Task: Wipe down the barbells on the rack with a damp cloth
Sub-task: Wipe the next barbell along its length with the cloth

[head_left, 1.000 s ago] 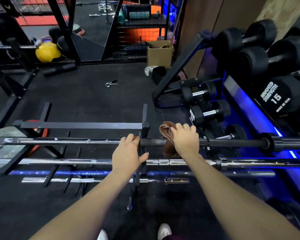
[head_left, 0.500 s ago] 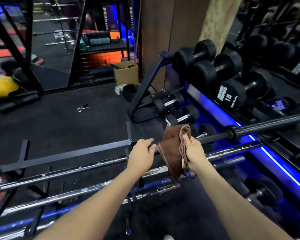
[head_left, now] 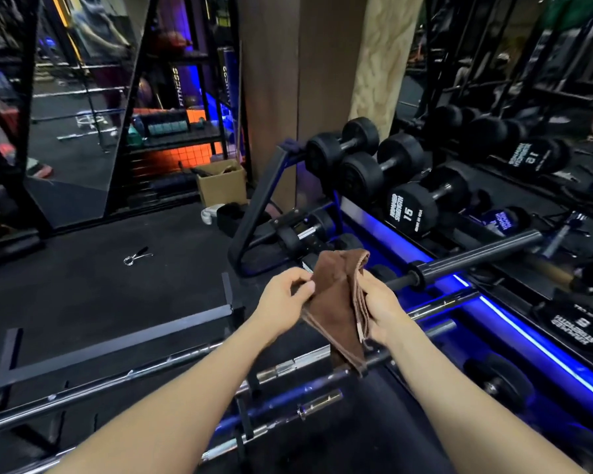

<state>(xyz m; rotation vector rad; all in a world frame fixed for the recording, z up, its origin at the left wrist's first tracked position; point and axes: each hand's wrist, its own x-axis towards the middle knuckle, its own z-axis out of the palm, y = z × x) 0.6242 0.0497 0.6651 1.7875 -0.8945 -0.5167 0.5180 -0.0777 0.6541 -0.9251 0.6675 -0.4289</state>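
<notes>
A folded brown cloth hangs in the air between both hands, above the low barbell rack. My left hand pinches its left edge with thumb and fingers. My right hand holds the folded right edge, its fingers behind the cloth. A black barbell runs right from behind the cloth, its sleeve ending near the dumbbells. Chrome barbells lie on the rack below my forearms, and a blue-lit one sits lower down. Neither hand touches a bar.
A dumbbell rack with black dumbbells and a blue light strip fills the right side. A black A-frame stand holds small dumbbells ahead. A cardboard box and a metal collar clip lie on the dark rubber floor.
Both hands have lifted off the black barbell. The cloth came up with my right hand, and my left hand now pinches its edge. The view has swung to the right.
</notes>
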